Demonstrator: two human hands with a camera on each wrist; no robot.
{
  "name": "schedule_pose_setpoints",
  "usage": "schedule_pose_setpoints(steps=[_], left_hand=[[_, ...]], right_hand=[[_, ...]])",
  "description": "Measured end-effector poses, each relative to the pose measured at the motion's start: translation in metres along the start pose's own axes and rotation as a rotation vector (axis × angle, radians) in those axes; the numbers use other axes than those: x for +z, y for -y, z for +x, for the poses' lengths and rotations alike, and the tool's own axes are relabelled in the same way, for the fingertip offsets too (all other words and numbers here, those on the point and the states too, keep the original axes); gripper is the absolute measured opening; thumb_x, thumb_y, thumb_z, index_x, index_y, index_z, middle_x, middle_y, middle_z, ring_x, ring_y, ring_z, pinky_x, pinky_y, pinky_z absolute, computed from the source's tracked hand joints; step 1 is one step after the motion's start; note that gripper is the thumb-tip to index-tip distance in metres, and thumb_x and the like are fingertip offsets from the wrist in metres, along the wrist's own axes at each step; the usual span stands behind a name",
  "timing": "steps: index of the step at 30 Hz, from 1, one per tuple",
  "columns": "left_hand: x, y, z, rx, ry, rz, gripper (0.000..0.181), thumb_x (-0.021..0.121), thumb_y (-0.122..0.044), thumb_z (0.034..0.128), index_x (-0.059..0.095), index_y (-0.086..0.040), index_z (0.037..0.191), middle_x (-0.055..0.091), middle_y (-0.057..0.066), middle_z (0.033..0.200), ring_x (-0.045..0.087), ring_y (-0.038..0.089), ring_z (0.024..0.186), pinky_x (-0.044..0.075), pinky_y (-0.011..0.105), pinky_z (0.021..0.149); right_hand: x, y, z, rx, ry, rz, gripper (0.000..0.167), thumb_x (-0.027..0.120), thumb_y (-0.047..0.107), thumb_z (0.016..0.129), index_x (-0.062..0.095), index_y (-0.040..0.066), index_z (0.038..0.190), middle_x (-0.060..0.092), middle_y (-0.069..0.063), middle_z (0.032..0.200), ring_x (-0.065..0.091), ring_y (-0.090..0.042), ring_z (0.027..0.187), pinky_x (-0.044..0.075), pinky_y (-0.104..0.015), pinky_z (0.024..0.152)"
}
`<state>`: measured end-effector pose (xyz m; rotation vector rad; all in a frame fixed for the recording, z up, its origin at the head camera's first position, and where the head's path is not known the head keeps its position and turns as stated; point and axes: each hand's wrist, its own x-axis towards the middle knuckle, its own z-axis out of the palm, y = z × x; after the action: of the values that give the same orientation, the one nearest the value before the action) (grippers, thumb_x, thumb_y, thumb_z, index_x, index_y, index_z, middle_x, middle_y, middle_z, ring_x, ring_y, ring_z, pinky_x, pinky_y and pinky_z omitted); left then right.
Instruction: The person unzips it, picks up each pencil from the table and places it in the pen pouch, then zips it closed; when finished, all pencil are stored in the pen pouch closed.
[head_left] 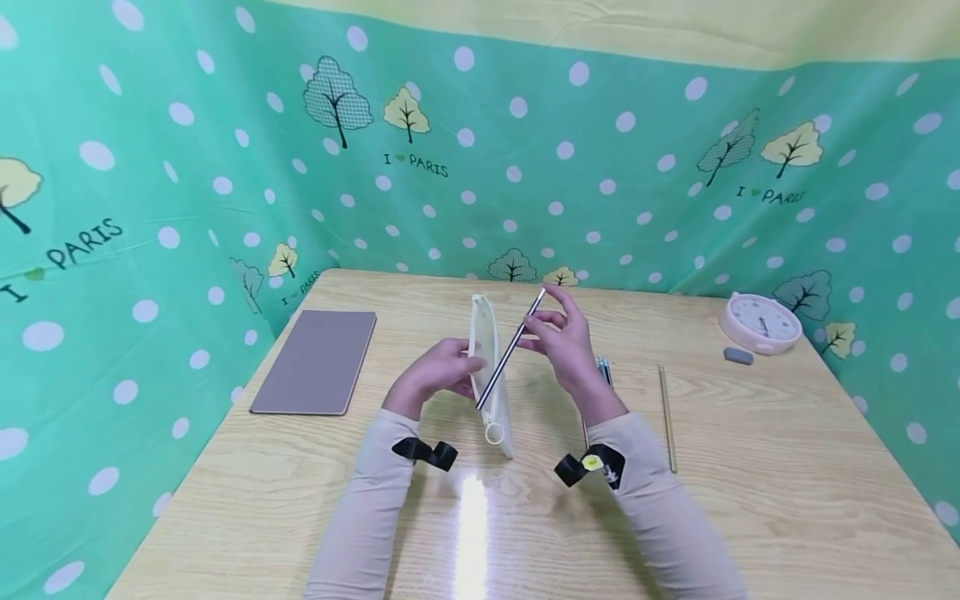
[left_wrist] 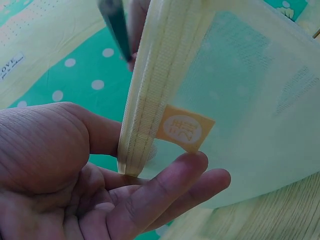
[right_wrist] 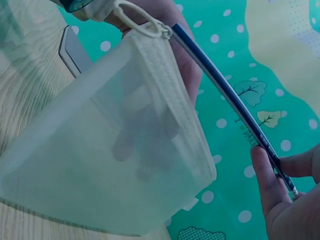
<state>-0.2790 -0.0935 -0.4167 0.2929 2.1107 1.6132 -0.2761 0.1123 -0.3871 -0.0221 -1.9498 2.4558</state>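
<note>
A translucent cream zip pouch (head_left: 504, 400) (left_wrist: 240, 110) (right_wrist: 115, 145) is held up on edge by my left hand (head_left: 442, 367) (left_wrist: 115, 185), thumb on one side of the zip edge and fingers on the other. A ring pull (head_left: 494, 433) hangs at its near end. My right hand (head_left: 562, 342) (right_wrist: 295, 200) pinches a dark striped pencil (head_left: 513, 343) (right_wrist: 235, 100) near its white-tipped end. The pencil slants down toward the pouch's near end, its lower end beside the zip; whether it is inside the opening I cannot tell.
A grey notebook (head_left: 315, 362) lies at the left. Several pencils (head_left: 604, 367) lie partly hidden under my right forearm, and a wooden stick (head_left: 667, 417) is right of them. At the back right are a pink-rimmed clock (head_left: 761, 323) and a grey eraser (head_left: 738, 356).
</note>
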Motion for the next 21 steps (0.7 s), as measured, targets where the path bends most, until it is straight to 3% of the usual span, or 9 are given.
schedule_pose_setpoints(steps=[15,21], left_hand=[[0.000,0.000,-0.001,-0.012,0.016,0.028,0.045,0.049,-0.008,0.1042,0.047,0.013,0.144,0.067,0.036,0.119,0.074,0.027,0.081,0.067,0.038,0.075],[0.001,-0.001,-0.003,-0.023,0.007,0.025,0.043,0.051,-0.008,0.1038,0.050,0.013,0.142,0.069,0.032,0.116,0.072,0.021,0.075,0.067,0.037,0.075]], right_hand=[[-0.012,-0.008,-0.005,-0.076,-0.094,-0.014,0.071,0.058,-0.013,0.097,0.037,0.014,0.159,0.056,-0.003,0.097,0.066,-0.010,0.081,0.066,-0.027,0.075],[-0.012,-0.018,-0.009,-0.095,-0.062,-0.063,0.070,0.058,-0.015,0.096,0.038,0.011,0.158,0.057,-0.006,0.097,0.068,-0.008,0.076,0.066,-0.028,0.071]])
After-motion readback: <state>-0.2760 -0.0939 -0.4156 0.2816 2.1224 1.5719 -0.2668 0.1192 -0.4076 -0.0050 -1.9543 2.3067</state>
